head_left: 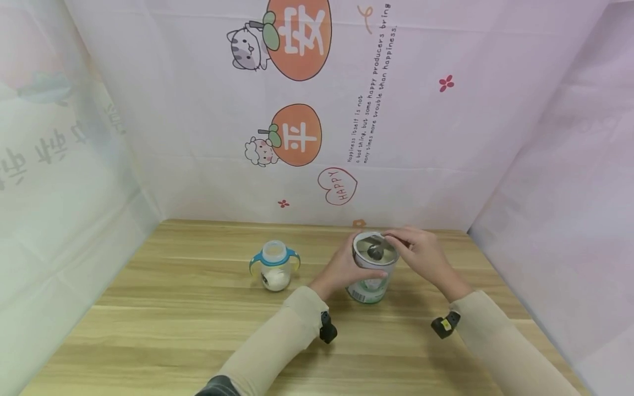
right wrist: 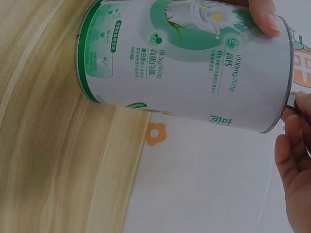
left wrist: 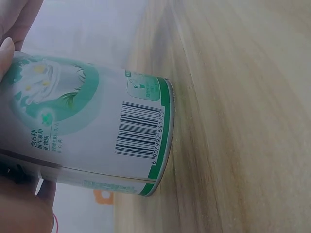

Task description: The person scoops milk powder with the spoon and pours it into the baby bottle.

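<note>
- Your left hand grips the tin from 9 o'clock, its thumb lying across the near side toward 5 o'clock, below the rim. That wrap seems meant to steady the wall while leaving the mouth free.
- The tin stands on the wooden table, toward 5 o'clock from the middle of the head view. Its uncovered mouth faces up, which gives your other hand a way in from above.
- Your right hand is at 3 o'clock of the tin, fingers and thumb pinching the handle of what looks like a dark spoon beside the rim at 1 o'clock. A pinch like that probably serves fine control more than force.
- The spoon's rounded head shows near the middle of the mouth, so the rim lies between it and your fingertips. Whether the head touches anything inside, you cannot tell from here.
- The bottle stands upright at 9 o'clock from the tin, apart from it, its blue handles spreading to 9 and 3 o'clock. Neither hand touches it; that spot likely leaves room for your left forearm.
- Your left sleeve reaches in from 7 o'clock and your right sleeve from 5 o'clock, so your arms meet the tin from opposite sides without crossing.
</note>
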Action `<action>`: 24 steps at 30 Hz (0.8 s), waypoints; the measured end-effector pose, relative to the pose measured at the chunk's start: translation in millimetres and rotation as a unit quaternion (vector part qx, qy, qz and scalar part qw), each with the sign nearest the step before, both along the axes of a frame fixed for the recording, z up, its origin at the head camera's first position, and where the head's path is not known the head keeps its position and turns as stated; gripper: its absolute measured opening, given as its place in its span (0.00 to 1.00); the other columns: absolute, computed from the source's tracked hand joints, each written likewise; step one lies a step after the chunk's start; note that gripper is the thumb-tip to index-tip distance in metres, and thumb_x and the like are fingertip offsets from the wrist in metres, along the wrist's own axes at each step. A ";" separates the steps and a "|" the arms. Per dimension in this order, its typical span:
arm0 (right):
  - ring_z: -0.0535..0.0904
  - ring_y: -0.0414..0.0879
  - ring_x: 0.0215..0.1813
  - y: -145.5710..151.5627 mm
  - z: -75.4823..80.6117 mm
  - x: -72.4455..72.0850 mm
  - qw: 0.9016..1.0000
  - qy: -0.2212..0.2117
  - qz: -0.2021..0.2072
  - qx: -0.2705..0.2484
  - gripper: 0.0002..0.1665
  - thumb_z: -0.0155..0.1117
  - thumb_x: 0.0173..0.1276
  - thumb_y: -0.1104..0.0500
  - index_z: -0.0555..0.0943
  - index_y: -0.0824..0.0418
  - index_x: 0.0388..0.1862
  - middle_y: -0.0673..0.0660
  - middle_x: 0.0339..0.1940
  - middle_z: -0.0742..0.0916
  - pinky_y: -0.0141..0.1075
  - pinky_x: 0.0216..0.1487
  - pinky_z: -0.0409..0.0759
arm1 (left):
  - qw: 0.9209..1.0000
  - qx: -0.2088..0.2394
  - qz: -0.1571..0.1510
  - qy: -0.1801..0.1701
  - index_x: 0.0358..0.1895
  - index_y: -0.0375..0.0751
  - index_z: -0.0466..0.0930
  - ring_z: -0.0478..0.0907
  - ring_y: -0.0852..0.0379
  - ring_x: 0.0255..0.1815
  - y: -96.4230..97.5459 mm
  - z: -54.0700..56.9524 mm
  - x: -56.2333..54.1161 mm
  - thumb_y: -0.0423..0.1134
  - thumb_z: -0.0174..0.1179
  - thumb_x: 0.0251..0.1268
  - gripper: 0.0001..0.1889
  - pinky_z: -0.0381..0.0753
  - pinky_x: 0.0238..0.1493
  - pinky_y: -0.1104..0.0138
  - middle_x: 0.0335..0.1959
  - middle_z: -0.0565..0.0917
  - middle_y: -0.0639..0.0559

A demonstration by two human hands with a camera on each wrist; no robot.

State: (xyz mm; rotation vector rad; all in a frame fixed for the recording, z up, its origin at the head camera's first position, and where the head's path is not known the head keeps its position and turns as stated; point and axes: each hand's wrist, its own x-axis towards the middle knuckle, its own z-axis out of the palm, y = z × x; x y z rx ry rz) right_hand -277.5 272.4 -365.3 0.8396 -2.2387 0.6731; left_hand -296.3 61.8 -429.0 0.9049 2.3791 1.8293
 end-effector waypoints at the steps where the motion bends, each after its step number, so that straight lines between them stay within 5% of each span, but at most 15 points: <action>1: 0.76 0.37 0.28 -0.3 -0.3 -0.4 1.000 0.004 0.005 0.007 0.10 0.72 0.64 0.67 0.89 0.60 0.44 0.49 0.34 0.88 0.22 0.29 0.71 | 1.000 0.003 -0.003 -0.001 0.74 0.57 0.57 0.75 0.58 0.60 0.1 -0.6 -0.3 0.49 0.81 0.48 0.51 0.75 0.59 0.59 0.64 0.74 0.53; 5: 0.78 0.37 0.29 -0.7 -2.5 -2.5 1.000 0.010 0.021 0.020 0.12 0.73 0.61 0.70 0.89 0.62 0.44 0.50 0.34 0.88 0.21 0.31 0.73 | 1.000 0.010 -0.014 -0.010 0.74 0.55 0.57 0.75 0.56 0.60 0.7 -2.3 -1.3 0.48 0.80 0.49 0.50 0.75 0.59 0.60 0.65 0.73 0.50; 11: 0.84 0.44 0.37 -2.4 -4.6 -5.5 0.998 0.021 0.037 0.054 0.13 0.74 0.59 0.71 0.89 0.63 0.43 0.54 0.38 0.89 0.37 0.35 0.83 | 0.999 0.020 -0.023 -0.021 0.74 0.52 0.57 0.75 0.55 0.61 0.8 -3.8 -3.2 0.47 0.80 0.49 0.50 0.75 0.59 0.61 0.66 0.73 0.47; 17: 0.85 0.50 0.39 -4.3 -4.8 -6.7 0.993 0.038 0.065 0.087 0.14 0.75 0.56 0.72 0.89 0.65 0.42 0.57 0.38 0.89 0.43 0.36 0.85 | 0.998 0.043 -0.044 -0.024 0.75 0.46 0.55 0.73 0.42 0.64 -1.2 2.7 1.6 0.40 0.79 0.52 0.50 0.74 0.59 0.59 0.67 0.71 0.41; 24: 0.85 0.50 0.42 -8.1 -0.1 -6.4 0.989 0.001 0.066 0.133 0.12 0.74 0.58 0.72 0.89 0.64 0.42 0.56 0.39 0.89 0.42 0.39 0.85 | 0.997 0.053 -0.053 -0.028 0.75 0.44 0.56 0.73 0.41 0.63 -3.3 8.2 6.4 0.37 0.78 0.53 0.49 0.76 0.58 0.62 0.64 0.72 0.50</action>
